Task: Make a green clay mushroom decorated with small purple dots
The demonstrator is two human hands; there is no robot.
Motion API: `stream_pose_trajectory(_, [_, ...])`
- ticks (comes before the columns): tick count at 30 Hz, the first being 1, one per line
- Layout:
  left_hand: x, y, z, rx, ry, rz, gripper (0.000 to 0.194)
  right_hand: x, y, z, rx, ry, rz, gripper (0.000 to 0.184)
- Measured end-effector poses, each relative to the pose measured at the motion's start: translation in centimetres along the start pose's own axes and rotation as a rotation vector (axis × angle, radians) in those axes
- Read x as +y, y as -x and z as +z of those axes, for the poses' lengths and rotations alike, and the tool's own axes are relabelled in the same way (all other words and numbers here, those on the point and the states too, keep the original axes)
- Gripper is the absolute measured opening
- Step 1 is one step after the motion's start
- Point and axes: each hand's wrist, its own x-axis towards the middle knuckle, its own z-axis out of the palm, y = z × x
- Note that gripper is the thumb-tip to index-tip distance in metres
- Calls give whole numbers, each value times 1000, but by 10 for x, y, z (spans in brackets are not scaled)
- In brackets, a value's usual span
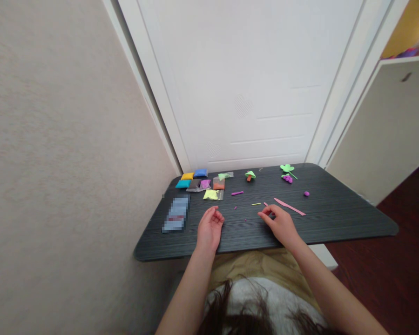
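My left hand [210, 229] rests near the table's front edge, palm turned inward, fingers loosely curled and nothing seen in it. My right hand [280, 224] is over the table with thumb and index fingertips drawn together. Anything between them is too small to make out. A tiny purple bit [245, 220] and a small purple piece [235, 208] lie between the hands. Beyond them are a thin yellow strip [256, 204] and a purple stick [237, 192]. A pink plastic clay knife [289, 206] lies just past my right hand, near a purple clay ball [306, 193].
Several bags of coloured clay, including a yellow one [212, 194], sit at the back left. A blurred flat object [176, 213] lies left. Toward the back stand a green-capped clay mushroom [250, 176], a purple cluster [287, 178] and a green clover shape [287, 168]. A white door [230, 93] rises behind.
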Motion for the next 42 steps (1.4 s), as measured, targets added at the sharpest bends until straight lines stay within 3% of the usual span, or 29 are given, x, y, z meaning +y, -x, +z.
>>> stream_pose_trajectory(42, [0, 0, 1, -6, -11, 5, 10, -2, 0, -2, -31, -17, -21, 17])
